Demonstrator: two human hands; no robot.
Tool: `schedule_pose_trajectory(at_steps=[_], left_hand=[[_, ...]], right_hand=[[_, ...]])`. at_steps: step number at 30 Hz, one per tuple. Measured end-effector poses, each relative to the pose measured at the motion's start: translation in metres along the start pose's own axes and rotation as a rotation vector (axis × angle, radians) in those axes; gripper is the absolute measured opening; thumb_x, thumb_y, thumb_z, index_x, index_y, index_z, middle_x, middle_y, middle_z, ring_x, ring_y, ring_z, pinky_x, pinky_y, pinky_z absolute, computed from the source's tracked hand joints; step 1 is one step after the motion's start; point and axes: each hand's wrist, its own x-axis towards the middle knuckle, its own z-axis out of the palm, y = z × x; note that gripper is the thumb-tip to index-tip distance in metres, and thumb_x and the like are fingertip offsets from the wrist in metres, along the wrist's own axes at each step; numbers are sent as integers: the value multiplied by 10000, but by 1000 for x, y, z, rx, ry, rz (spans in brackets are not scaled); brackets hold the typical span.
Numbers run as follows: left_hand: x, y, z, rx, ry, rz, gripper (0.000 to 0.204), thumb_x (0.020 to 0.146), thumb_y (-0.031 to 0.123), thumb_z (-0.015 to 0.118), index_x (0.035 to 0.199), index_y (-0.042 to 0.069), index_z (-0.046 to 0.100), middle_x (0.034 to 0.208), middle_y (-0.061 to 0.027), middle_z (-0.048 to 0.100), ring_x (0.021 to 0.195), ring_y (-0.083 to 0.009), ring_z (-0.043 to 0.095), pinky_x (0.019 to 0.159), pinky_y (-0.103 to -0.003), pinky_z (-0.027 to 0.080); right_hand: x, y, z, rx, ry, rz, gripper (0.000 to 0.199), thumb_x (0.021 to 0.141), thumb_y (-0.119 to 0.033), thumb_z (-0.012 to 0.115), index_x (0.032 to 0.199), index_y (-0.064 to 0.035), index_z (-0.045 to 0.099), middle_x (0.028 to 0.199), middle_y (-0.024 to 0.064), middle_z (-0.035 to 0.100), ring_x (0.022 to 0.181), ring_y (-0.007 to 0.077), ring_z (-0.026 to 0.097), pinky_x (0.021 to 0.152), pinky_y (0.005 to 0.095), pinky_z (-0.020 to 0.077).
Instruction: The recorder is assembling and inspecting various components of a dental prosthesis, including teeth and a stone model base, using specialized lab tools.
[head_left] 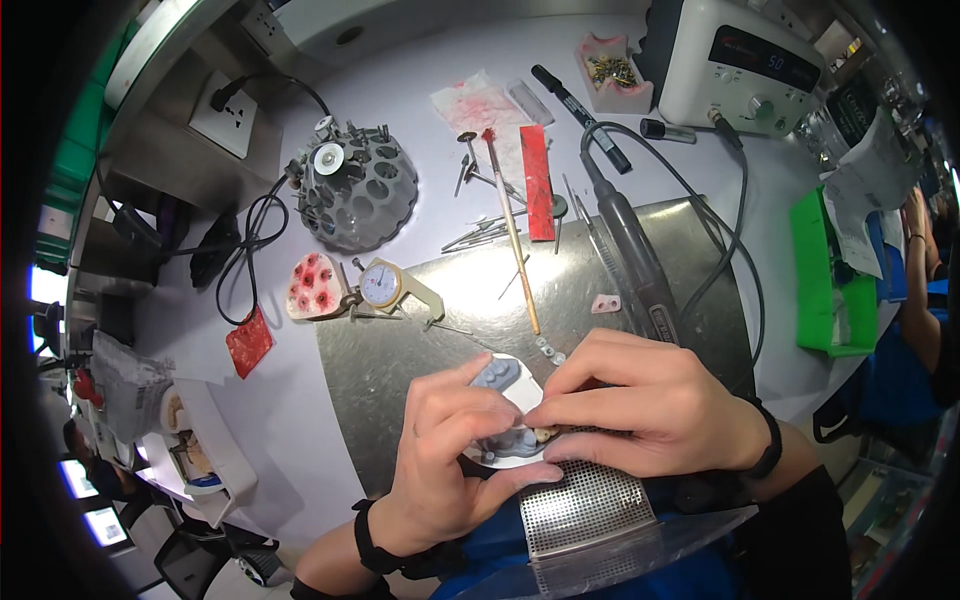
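Note:
My left hand (437,440) is closed round a dental model with a white base (524,392) and blue-grey tooth rows (497,374). It is held over the front edge of the metal bench plate. Thumb and fingers of my right hand (665,405) pinch at a small tooth-coloured crown (544,435) on the model's near side; the fingertips partly cover it. Just beyond my right fingers lie a few small metal-grey pieces (549,350). A thin brush (514,245) points toward them from the far side.
A handpiece (636,250) lies on the right, cabled to a white control unit (742,70). At left are a round bur holder (360,190), a dial caliper (383,286) and a red-spotted block (314,287). A perforated metal grille (585,510) sits below my hands; a green bin (835,290) stands right.

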Motion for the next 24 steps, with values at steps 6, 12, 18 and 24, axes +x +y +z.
schedule_pose_trajectory(at_steps=[6,12,18,24], left_hand=[[1,-1,-1,67,-11,64,683,666,261,984,1183,116,562,1093,-53,662,1164,-343,611,1025,-486,525],[0,2,-4,104,-71,33,584,647,247,990,1081,129,617,1102,-29,660,1258,-362,579,1019,-453,537],[0,7,-8,69,-91,46,582,685,220,973,1103,135,578,1101,-26,664,1247,-354,588,1026,-455,542],[8,1,-10,56,-115,93,577,675,165,978,1050,129,541,1042,-44,674,1154,-365,608,1032,-495,539]], right_hand=[[0,2,7,-53,81,-9,236,712,-28,886,927,-13,787,874,64,718,768,220,691,663,321,555],[-4,-1,9,-67,73,51,206,706,19,868,893,-13,789,846,63,733,753,218,702,648,317,560],[-6,-6,14,-92,71,57,198,697,39,858,874,-18,790,851,59,739,754,213,703,645,313,560],[-5,-2,15,-133,100,35,216,667,63,841,861,-13,781,827,67,729,732,214,693,627,309,548]])
